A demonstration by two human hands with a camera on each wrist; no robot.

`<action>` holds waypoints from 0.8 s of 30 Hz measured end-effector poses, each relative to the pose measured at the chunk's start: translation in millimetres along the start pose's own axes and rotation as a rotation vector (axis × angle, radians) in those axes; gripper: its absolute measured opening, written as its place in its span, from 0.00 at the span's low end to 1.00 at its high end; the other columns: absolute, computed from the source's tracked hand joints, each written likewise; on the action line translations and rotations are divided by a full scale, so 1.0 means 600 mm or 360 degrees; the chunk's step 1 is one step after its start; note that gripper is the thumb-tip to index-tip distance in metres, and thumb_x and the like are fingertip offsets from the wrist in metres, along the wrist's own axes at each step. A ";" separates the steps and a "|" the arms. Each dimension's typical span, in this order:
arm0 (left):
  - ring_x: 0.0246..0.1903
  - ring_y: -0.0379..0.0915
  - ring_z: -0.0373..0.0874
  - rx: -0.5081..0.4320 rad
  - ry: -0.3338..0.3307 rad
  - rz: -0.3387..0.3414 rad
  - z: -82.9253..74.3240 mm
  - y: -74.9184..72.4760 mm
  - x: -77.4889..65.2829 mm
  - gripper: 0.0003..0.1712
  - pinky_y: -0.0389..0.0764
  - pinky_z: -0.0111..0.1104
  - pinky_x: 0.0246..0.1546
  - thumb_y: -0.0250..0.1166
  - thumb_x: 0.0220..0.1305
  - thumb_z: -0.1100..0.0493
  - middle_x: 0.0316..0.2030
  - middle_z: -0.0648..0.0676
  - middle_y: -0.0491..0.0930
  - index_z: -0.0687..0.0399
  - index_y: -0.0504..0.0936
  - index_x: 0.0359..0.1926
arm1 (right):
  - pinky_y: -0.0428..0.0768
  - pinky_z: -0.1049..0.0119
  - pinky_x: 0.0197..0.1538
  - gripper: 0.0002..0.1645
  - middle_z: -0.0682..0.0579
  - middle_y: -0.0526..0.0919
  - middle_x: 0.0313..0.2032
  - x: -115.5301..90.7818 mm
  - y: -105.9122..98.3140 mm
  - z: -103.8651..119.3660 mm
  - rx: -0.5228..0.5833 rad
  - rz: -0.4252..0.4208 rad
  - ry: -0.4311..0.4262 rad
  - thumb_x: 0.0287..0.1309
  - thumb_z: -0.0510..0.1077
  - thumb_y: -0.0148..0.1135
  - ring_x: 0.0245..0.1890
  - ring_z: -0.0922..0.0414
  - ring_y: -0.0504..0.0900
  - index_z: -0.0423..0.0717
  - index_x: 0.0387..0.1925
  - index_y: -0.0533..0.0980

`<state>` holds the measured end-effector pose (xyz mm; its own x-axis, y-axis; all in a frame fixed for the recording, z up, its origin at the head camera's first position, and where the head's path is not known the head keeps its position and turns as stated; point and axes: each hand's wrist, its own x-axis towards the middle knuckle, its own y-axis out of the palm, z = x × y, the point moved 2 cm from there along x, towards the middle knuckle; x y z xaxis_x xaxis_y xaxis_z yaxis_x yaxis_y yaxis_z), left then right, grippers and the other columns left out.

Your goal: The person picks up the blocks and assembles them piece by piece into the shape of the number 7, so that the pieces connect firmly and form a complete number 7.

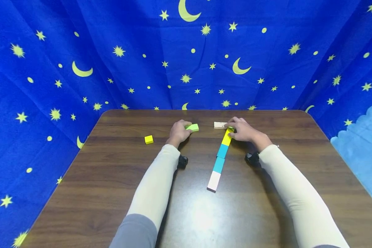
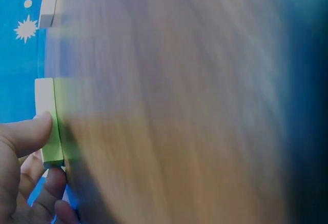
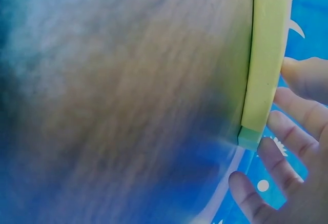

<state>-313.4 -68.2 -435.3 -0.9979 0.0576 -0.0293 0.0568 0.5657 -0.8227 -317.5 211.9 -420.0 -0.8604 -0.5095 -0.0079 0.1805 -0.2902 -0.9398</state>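
My left hand (image 1: 178,132) pinches one end of a light green block (image 1: 193,127) near the far table edge. In the left wrist view the thumb lies against the green block (image 2: 49,142), with the other fingers curled at its end. My right hand (image 1: 243,130) touches the far end of a slanting row, where a green block (image 1: 231,128) peeks out below the fingers beside a yellow block (image 1: 227,137). Its fingertips lie spread along the blocks' side in the right wrist view. A pale wood block (image 1: 219,125) sits left of these fingers, partly covered by them.
Nearer along the row come two blue blocks (image 1: 222,151), laid end to end, then a pinkish-white block (image 1: 214,181). A yellow cube (image 1: 148,139) stands apart at the left. The wooden table (image 1: 111,199) ends at a blue star-patterned curtain (image 1: 161,75).
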 end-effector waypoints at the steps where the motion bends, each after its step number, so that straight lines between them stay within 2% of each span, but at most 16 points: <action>1: 0.61 0.73 0.52 -0.0011 0.0010 0.0001 -0.004 0.005 0.003 0.25 0.74 0.42 0.62 0.67 0.64 0.55 0.63 0.52 0.77 0.44 0.79 0.63 | 0.67 0.39 0.65 0.28 0.36 0.70 0.63 -0.001 0.000 -0.002 0.0006 0.0011 0.0016 0.62 0.43 0.59 0.62 0.38 0.66 0.42 0.63 0.75; 12: 0.64 0.69 0.51 -0.0051 0.0037 -0.0033 -0.048 0.029 0.024 0.24 0.70 0.42 0.65 0.68 0.63 0.55 0.66 0.50 0.76 0.41 0.81 0.61 | 0.67 0.40 0.65 0.28 0.36 0.69 0.63 -0.007 -0.008 -0.012 0.0001 -0.0008 0.0040 0.62 0.43 0.60 0.62 0.38 0.65 0.42 0.63 0.74; 18: 0.65 0.68 0.50 -0.0091 0.0015 -0.0036 -0.060 0.042 0.028 0.23 0.70 0.41 0.66 0.68 0.64 0.55 0.66 0.49 0.75 0.41 0.81 0.60 | 0.67 0.40 0.66 0.27 0.38 0.69 0.64 -0.007 -0.005 -0.010 0.0007 0.0027 0.0057 0.64 0.45 0.59 0.63 0.39 0.65 0.44 0.64 0.74; 24: 0.63 0.70 0.50 -0.0083 -0.0005 -0.0055 -0.066 0.050 0.029 0.22 0.73 0.42 0.63 0.67 0.64 0.56 0.64 0.47 0.77 0.41 0.82 0.59 | 0.68 0.41 0.66 0.28 0.39 0.69 0.64 -0.004 0.001 -0.010 0.0006 0.0048 0.0059 0.64 0.45 0.59 0.62 0.41 0.65 0.46 0.65 0.74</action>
<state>-327.9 -18.1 -437.9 -0.9994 0.0347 -0.0034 0.0239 0.6094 -0.7925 -318.0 217.9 -422.3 -0.8717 -0.4876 -0.0488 0.2083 -0.2787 -0.9375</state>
